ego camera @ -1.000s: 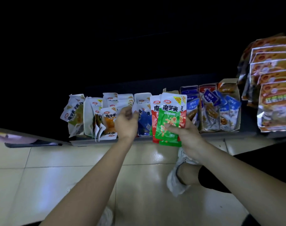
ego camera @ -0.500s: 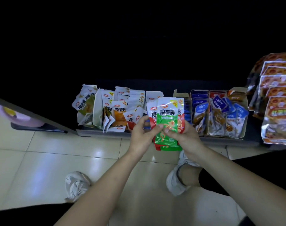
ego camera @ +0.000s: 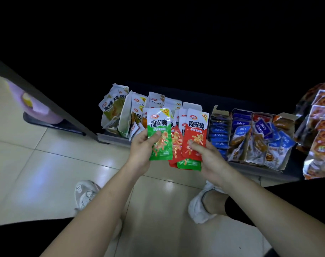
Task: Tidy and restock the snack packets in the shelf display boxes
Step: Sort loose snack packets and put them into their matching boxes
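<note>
My left hand [ego camera: 141, 151] pinches one green snack packet [ego camera: 159, 127] by its lower half, held upright in front of the shelf. My right hand [ego camera: 206, 156] grips a fanned stack of packets [ego camera: 192, 132], mostly red with a green one at the bottom. Both bundles hover just in front of the low shelf [ego camera: 113, 138]. White display boxes [ego camera: 124, 115] with white-topped packets stand behind my left hand. Boxes of blue packets [ego camera: 221, 130] and blue-and-brown packets [ego camera: 259, 141] stand to the right.
Large orange bags [ego camera: 321, 127] are stacked at the far right. A dark shelf post [ego camera: 52, 101] runs diagonally at left. Pale floor tiles [ego camera: 46, 173] lie below, with my two white shoes [ego camera: 85, 191] near my arms. The shelf's back is dark.
My left hand left the shelf boxes, joined my right hand at the stack, then pulled the top green packet off to the left. The view shifted right and closer.
</note>
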Motion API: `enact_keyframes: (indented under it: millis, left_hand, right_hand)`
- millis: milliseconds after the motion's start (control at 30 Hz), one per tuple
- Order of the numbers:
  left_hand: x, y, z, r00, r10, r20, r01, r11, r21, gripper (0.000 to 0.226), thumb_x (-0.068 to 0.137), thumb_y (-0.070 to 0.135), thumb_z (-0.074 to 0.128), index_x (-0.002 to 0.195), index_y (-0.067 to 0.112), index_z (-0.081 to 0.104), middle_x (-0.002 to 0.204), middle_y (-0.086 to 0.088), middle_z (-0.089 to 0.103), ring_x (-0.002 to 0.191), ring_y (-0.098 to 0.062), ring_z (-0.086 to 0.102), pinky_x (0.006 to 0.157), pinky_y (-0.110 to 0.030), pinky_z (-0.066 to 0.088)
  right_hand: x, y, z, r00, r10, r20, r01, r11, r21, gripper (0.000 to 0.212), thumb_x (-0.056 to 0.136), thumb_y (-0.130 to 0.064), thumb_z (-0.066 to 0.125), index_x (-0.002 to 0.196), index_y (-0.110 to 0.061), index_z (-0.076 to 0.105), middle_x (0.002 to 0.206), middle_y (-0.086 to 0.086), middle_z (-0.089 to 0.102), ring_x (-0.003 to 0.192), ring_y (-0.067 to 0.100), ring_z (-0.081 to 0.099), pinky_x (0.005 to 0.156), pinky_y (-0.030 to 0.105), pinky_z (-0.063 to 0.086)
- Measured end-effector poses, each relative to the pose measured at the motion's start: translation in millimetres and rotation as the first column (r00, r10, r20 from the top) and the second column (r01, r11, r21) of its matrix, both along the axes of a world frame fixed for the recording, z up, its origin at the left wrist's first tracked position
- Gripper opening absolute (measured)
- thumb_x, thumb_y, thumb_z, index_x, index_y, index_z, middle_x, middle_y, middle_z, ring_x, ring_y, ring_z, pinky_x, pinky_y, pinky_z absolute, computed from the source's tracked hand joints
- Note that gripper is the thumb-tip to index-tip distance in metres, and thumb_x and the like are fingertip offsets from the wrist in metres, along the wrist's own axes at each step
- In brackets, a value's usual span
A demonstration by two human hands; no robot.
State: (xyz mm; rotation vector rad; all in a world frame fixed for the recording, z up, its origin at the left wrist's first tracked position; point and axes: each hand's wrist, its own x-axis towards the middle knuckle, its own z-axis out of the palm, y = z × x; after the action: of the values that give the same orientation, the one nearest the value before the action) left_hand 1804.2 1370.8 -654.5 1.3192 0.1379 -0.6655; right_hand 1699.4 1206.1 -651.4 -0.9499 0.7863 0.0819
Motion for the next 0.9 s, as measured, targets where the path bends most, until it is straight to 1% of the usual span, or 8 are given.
enact_keyframes:
  millis: [133,233,333,467,567,700,800,900]
  left_hand:
    - [5.9,12.4,1.9,0.998,0.066,0.018,-0.066,0.998,-0.004,0.018,0.100,0.005,0.055,0.113,0.007,0.067,0.109,-0.013,0.075,0.093,-0.026,0.074,0.078,-0.043,0.061]
    - [6.0,15.6,5.2,0.997,0.044,0.063,-0.045,0.999,0.011,0.016,0.097,0.004,0.059,0.111,0.007,0.066,0.107,-0.015,0.075,0.092,-0.029,0.073,0.079,-0.043,0.061]
    - [2.1,11.7,8.4,0.997,-0.001,0.079,0.000,1.000,0.015,0.017,0.096,0.004,0.061,0.112,0.008,0.065,0.109,-0.019,0.074,0.094,-0.032,0.072,0.082,-0.048,0.059]
    - [0.2,10.0,9.3,0.998,-0.036,0.045,0.037,0.999,-0.025,0.025,0.097,0.006,0.060,0.121,-0.002,0.059,0.115,-0.024,0.070,0.104,-0.041,0.068,0.090,-0.058,0.055]
    - [-1.1,10.2,10.0,0.999,-0.044,0.004,0.044,0.996,-0.072,0.030,0.100,0.006,0.054,0.129,-0.002,0.054,0.120,-0.023,0.069,0.107,-0.041,0.068,0.086,-0.053,0.058]
    - [-3.7,7.9,13.7,0.991,-0.060,-0.118,0.050,0.995,-0.092,0.026,0.102,0.008,0.050,0.128,0.004,0.055,0.115,-0.018,0.072,0.097,-0.031,0.072,0.076,-0.044,0.061]
    - [0.7,9.8,10.8,0.985,0.106,-0.140,-0.114,0.992,-0.051,0.023,0.101,0.007,0.052,0.124,0.005,0.058,0.111,-0.015,0.072,0.088,-0.026,0.073,0.072,-0.041,0.062]
    - [9.5,15.9,6.8,0.972,0.230,-0.040,-0.226,0.970,0.095,0.022,0.101,0.005,0.052,0.121,0.007,0.060,0.111,-0.013,0.072,0.085,-0.023,0.073,0.075,-0.041,0.061]
  right_hand:
    - [4.2,3.6,4.3,1.000,-0.022,0.016,0.021,0.998,0.053,0.025,0.090,-0.018,0.068,0.114,-0.023,0.065,0.112,0.005,0.074,0.100,0.025,0.071,0.089,0.046,0.056]
    - [5.6,7.5,7.2,0.998,0.040,0.056,-0.041,0.999,0.004,0.027,0.089,-0.013,0.068,0.115,-0.020,0.065,0.112,0.006,0.074,0.101,0.025,0.070,0.088,0.044,0.057]
    - [6.9,11.5,6.2,0.993,0.087,0.084,-0.080,0.994,-0.081,0.034,0.085,-0.003,0.070,0.116,-0.015,0.063,0.111,0.010,0.073,0.099,0.025,0.071,0.082,0.037,0.059]
    - [7.4,11.2,4.5,0.991,0.101,0.082,-0.086,0.982,-0.166,0.054,0.066,-0.012,0.081,0.117,-0.011,0.062,0.112,0.011,0.073,0.103,0.028,0.070,0.085,0.038,0.058]
    - [6.0,9.9,3.9,0.992,0.117,0.048,-0.101,0.963,-0.249,0.063,0.058,-0.015,0.087,0.116,-0.011,0.062,0.108,0.007,0.075,0.099,0.023,0.072,0.083,0.035,0.058]
    - [3.4,9.1,3.1,0.990,0.137,0.033,-0.124,0.958,-0.258,0.049,0.068,-0.002,0.085,0.112,-0.012,0.064,0.102,0.004,0.076,0.093,0.019,0.073,0.075,0.029,0.058]
    - [1.5,6.7,0.3,0.996,0.083,0.033,-0.077,0.985,-0.151,0.052,0.065,-0.007,0.083,0.113,-0.010,0.065,0.106,0.009,0.075,0.098,0.027,0.072,0.086,0.040,0.057]
    - [3.1,1.6,-0.4,1.000,0.011,0.028,-0.009,0.995,-0.097,0.059,0.062,-0.013,0.083,0.118,-0.009,0.064,0.112,0.011,0.073,0.104,0.031,0.070,0.095,0.048,0.054]
